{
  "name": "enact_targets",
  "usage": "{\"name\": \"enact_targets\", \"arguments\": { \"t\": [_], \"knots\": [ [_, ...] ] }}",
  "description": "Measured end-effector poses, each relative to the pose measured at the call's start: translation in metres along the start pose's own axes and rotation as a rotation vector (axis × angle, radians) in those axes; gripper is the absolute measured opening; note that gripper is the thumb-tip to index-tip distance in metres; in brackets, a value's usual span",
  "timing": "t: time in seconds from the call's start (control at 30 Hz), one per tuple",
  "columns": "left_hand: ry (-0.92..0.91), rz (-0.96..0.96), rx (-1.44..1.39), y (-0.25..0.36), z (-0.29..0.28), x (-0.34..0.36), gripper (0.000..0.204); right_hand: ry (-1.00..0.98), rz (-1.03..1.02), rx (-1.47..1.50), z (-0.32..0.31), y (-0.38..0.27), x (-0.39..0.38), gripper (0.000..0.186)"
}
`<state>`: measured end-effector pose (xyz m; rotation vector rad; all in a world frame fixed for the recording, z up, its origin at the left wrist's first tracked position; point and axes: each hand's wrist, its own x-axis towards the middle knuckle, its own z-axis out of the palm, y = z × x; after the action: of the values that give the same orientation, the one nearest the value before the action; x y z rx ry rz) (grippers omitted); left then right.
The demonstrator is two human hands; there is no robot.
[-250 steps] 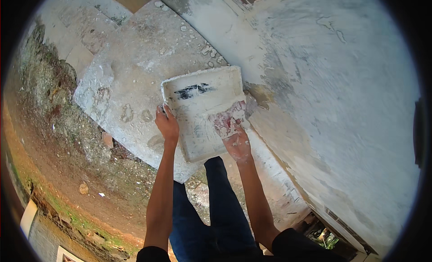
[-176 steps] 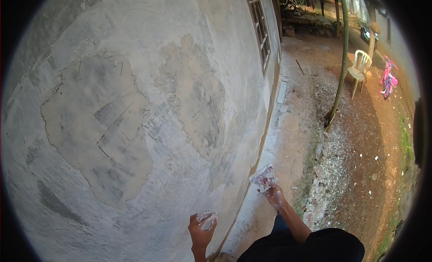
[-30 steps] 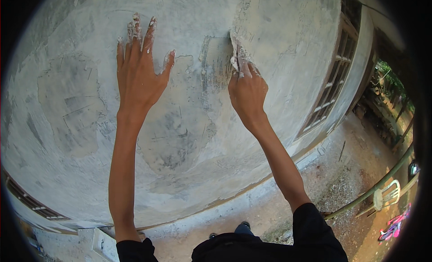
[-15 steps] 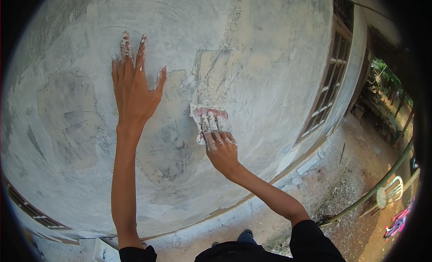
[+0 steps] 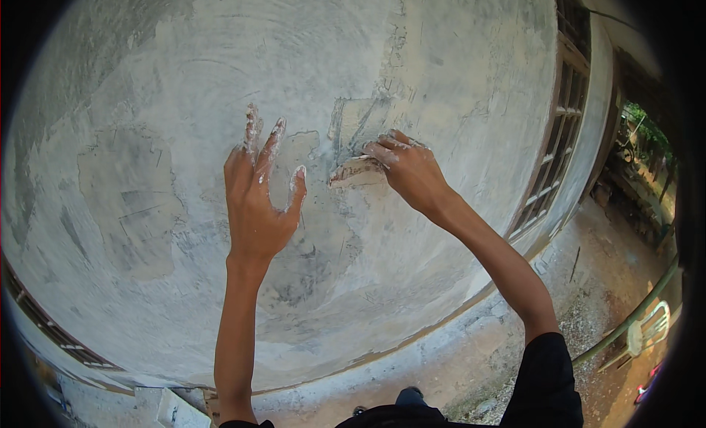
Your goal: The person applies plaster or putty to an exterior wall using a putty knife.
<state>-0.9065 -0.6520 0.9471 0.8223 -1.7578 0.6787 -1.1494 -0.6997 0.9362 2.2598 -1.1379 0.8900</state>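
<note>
While the left grip [image 5: 257,211] splays loosely, the right grip [image 5: 410,167] clasps a flat, paste-crusted scraper [image 5: 359,170] by the mottled wall [image 5: 456,75].

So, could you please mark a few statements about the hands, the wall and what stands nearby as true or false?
1. The right hand holds a flat scraper. True.
2. The left hand has white paste on its fingers. True.
3. The left hand grips the scraper too. False: it holds nothing.
4. The wall shows patches of different shades. True.
5. The scraper sticks out to the right of the right hand. False: it sticks out to the left.
6. A pale chair stands left of both hands. False: it is at the far right.
</note>
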Motion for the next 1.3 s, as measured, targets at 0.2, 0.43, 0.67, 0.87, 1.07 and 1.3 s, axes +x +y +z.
{"name": "enact_targets", "arguments": {
  "t": [0.2, 0.43, 0.67, 0.87, 1.07, 1.3],
  "knots": [
    [-0.005, 0.018, 0.059, 0.005, 0.011, 0.002, 0.054, 0.341, -0.102, -0.121, -0.035, 0.028, 0.045, 0.038],
    [0.028, -0.155, 0.118, 0.021, 0.019, -0.007, 0.051, 0.637, -0.178, -0.027, -0.08, 0.029, 0.058, 0.033],
    [0.097, -0.399, 0.064, 0.055, 0.039, -0.039, 0.05, 0.518, -0.356, -0.179, 0.035, 0.027, -0.01, 0.018],
    [0.106, -0.689, -0.053, 0.104, 0.069, -0.085, 0.039, 0.371, -0.431, -0.119, 0.112, 0.016, -0.086, 0.01],
    [0.201, -1.194, -0.886, 0.135, 0.121, -0.167, 0.037, 0.325, -0.414, 0.118, 0.107, 0.011, -0.119, 0.013],
    [0.629, -1.473, -1.2, 0.186, 0.145, -0.156, 0.027, 0.081, -0.386, 0.386, 0.098, 0.015, -0.168, 0.026]
  ]
}}
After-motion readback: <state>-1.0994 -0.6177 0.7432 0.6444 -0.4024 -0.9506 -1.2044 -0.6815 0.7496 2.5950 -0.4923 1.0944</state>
